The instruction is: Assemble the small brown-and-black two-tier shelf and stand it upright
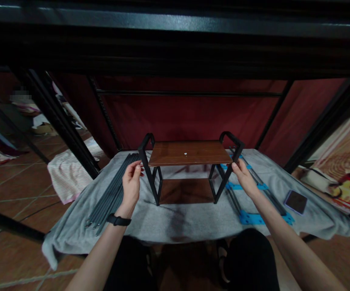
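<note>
A small two-tier shelf [190, 152] with brown wood-look boards and a black metal frame stands upright on a grey cloth [187, 226]. A small white spot shows on its upper board. My left hand [132, 176] is beside the left side frame, fingers loosely bent and apart, fingertips at the outer edge of the metal. On the other side, my right hand [243, 173] has its thumb and fingers closed on the right side frame, just below the upper board. A dark band is around my left wrist.
Several dark grey rods [111, 194] lie left of the shelf. To the right are blue plastic connectors [252, 217] joined by dark rods, and a phone [296, 201]. A black metal beam [175, 20] crosses overhead; a dark red curtain [190, 117] hangs behind.
</note>
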The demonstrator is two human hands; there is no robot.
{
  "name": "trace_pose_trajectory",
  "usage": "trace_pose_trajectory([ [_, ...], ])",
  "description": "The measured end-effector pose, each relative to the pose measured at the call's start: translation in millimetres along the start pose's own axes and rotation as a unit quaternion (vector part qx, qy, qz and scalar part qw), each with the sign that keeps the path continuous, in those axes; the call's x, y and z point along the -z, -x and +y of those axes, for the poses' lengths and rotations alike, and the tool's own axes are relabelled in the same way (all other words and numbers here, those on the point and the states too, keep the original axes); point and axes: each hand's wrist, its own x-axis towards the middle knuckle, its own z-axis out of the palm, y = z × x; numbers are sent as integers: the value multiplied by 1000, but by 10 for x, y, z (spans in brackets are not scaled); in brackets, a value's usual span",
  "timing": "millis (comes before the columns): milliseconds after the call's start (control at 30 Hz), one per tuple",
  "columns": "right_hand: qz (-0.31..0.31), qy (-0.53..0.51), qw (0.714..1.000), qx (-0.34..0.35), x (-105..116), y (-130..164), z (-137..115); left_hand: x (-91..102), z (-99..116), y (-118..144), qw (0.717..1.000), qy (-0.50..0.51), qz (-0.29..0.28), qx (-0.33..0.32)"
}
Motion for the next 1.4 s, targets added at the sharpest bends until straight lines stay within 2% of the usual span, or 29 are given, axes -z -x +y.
trace_pose_trajectory([
  [133, -4, -11, 1000, 10, -12, 22, 44, 97, -179, 118, 996, -68, -25, 51],
  [267, 0, -2, 1000, 20, -29, 28, 74, 233, -570, 324, 986, -120, -35, 107],
  [367, 0, 10, 1000, 23, -28, 45, 104, 377, -927, 517, 965, -196, -75, 157],
  [467, 6, 19, 999, 27, -15, 68, 134, 495, -1223, 712, 936, -285, -116, 169],
  [633, 7, 43, 998, 36, 6, 73, 117, 513, -1514, 920, 902, -359, -162, 177],
  [867, -7, 48, 999, 19, -5, 73, -38, 442, -1636, 957, 852, -427, -266, 149],
  [1033, -18, 44, 999, 16, -60, 76, -44, 447, -1666, 894, 817, -458, -327, 124],
  [1233, -40, 39, 998, 10, -142, 65, 50, 459, -1662, 816, 778, -487, -381, 112],
  [1400, -37, 38, 999, 10, -170, 63, 52, 448, -1635, 782, 752, -510, -402, 115],
])
